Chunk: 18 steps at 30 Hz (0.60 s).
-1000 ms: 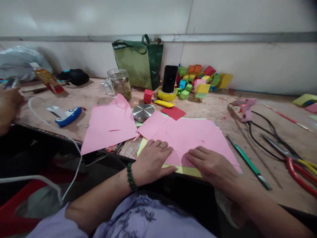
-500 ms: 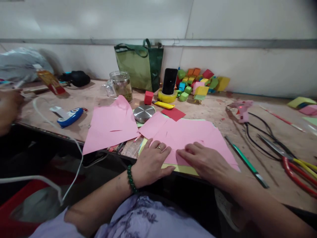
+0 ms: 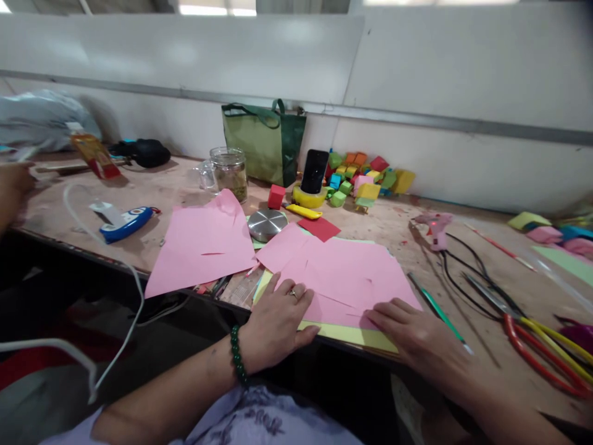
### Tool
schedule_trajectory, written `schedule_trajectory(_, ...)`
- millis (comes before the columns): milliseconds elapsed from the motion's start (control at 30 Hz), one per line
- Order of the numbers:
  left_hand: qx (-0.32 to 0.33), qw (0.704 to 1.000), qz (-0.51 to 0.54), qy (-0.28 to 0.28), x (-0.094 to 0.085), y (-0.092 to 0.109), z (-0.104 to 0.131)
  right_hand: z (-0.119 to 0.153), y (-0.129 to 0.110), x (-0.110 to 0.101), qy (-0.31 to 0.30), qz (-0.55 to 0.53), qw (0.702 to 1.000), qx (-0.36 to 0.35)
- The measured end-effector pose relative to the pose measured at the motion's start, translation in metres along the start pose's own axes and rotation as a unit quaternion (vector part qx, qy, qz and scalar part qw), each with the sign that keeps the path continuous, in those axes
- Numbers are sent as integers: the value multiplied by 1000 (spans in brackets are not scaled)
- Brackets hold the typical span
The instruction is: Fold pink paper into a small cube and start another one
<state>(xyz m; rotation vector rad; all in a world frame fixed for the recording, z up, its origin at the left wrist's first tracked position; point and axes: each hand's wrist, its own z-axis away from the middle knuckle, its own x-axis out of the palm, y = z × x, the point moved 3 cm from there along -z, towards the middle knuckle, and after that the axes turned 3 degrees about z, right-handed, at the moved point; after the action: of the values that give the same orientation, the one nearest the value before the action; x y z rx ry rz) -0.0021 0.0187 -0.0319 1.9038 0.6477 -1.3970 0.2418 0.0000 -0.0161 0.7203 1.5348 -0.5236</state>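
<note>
Down went the left hand (image 3: 278, 318) on the pink sheet (image 3: 345, 272), fingers loosely spread, gripping nothing, a ring on 1 of them! Over on the right, the right hand (image 3: 414, 330) had its fingers close together on the sheet's near right part; whether they pinched it, I couldn't tell. The sheet lay under and beyond both sets of fingers, yellow paper (image 3: 354, 335) peeking out on the near side between them. Left of the left fingers, another pink sheet (image 3: 197, 247); beyond them, a round metal disc (image 3: 267, 224). Right of the right fingers came a green tool (image 3: 439, 312), then red-handled scissors (image 3: 532, 358), and beyond those fingers, a pink glue gun (image 3: 435, 230) on the tabletop (image 3: 384, 225)!
</note>
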Motion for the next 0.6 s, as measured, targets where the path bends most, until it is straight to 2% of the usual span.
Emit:
schedule_trajectory(133,7,1000,15,-1,1,0,1,-5,10,-6,31,-14,997,75)
schedule_trajectory(233,4,1000,24,5,1,0,1,-33,16,-16,103,-17,984,141)
schedule_trajectory(267,0,1000,25,9,1,0,1,-45,18,-18,108,-17,981,160)
schedule_trajectory(333,-6,999,27,17,1,0,2,-68,21,-17,55,-45,977,203)
schedule_trajectory(433,-8,999,43,25,2,-1,5,-91,26,-9,-20,-153,958,240)
schedule_trajectory(533,-3,996,85,34,2,-3,12,-96,32,-2,-28,-200,949,240)
schedule_trajectory(600,-11,990,130,62,-1,-6,14,-92,34,-1,-20,-215,949,231)
